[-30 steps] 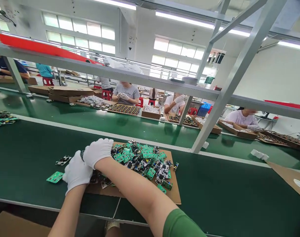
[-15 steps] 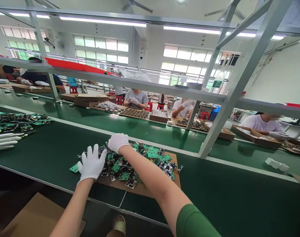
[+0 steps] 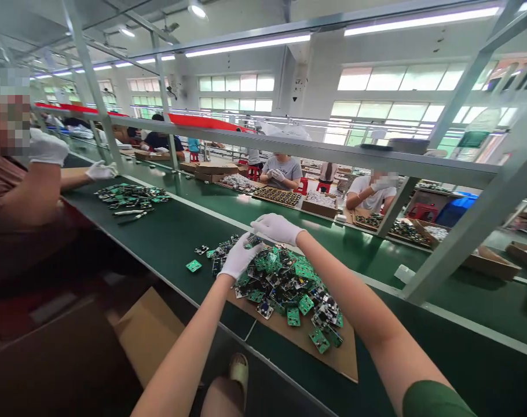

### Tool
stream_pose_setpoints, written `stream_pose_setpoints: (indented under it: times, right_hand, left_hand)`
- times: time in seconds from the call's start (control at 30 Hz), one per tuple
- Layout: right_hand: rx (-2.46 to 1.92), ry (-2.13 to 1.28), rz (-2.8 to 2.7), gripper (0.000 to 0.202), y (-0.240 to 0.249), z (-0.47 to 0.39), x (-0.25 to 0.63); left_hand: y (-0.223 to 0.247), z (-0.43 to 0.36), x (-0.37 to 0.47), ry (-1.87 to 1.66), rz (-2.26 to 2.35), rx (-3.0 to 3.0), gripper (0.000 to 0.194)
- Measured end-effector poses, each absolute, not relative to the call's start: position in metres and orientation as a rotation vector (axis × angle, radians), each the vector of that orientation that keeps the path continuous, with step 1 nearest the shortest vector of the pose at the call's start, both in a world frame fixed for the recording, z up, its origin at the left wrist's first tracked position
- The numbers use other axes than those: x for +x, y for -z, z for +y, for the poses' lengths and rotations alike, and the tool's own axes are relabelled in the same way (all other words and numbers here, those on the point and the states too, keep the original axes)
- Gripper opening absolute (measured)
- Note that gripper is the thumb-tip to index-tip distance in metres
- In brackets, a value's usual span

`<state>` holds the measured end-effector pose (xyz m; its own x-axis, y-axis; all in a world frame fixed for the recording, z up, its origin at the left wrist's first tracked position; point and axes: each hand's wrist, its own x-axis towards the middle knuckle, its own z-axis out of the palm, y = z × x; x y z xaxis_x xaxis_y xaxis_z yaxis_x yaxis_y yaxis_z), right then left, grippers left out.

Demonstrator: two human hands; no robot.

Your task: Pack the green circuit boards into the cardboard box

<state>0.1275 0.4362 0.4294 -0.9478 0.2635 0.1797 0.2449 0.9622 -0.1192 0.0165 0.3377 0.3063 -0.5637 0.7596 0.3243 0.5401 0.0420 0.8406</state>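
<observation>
Left hand: the white-gloved left hand (image 3: 240,259) lay on the left end of the pile, its fingers (image 3: 251,249) curled down onto the boards; whether they pinched one could not be told.
Right hand: the gloved right hand (image 3: 277,227) hovered over the far edge of the pile, fingers loosely bent and close together, tips near the left hand's; whether it held anything was unclear.
Circuit boards: a heap of small green circuit boards (image 3: 289,284) sat on a cardboard sheet (image 3: 337,359), close to the near edge of the surface.
Stray boards: a single green board (image 3: 193,266) and a few dark ones (image 3: 201,250) lay on the bare belt just left of the heap, apart from the cardboard.
Surface: a long green conveyor belt (image 3: 168,231) ran from the near right to the far left.
Neighbour: a person on the left rested a gloved hand (image 3: 99,171) beside a second pile of boards (image 3: 131,196) farther along the same surface.
Across: other people in white gloves sat at the far side behind trays of parts (image 3: 277,196).
Below: a brown carton (image 3: 148,333) stood under the near edge.
</observation>
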Motion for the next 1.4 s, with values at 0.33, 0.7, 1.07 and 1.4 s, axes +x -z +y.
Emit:
stream_pose_setpoints:
  times: [0.33, 0.7, 1.07, 1.4]
  right_hand:
    - [-0.220, -0.186, -2.891, 0.046, -0.437, 0.435, 0.160]
    - [-0.425, -0.194, -2.820, 0.037, -0.408, 0.458, 0.167]
    - [-0.446, -0.615, -2.497, 0.063, -0.392, 0.453, 0.179]
    - [0.034, -1.430, -2.190, 0.087, -0.360, 0.261, 0.136]
  left_hand:
    - [-0.307, 0.339, 0.035, -1.713, 1.904, 1.475, 0.034]
    - [-0.305, 0.347, 0.034, -1.274, 2.496, 1.435, 0.027]
    - [-0.325, 0.323, 0.035, -1.455, 2.570, 1.103, 0.075]
    - [-0.319, 0.141, 0.129, -2.095, 2.231, 1.075, 0.033]
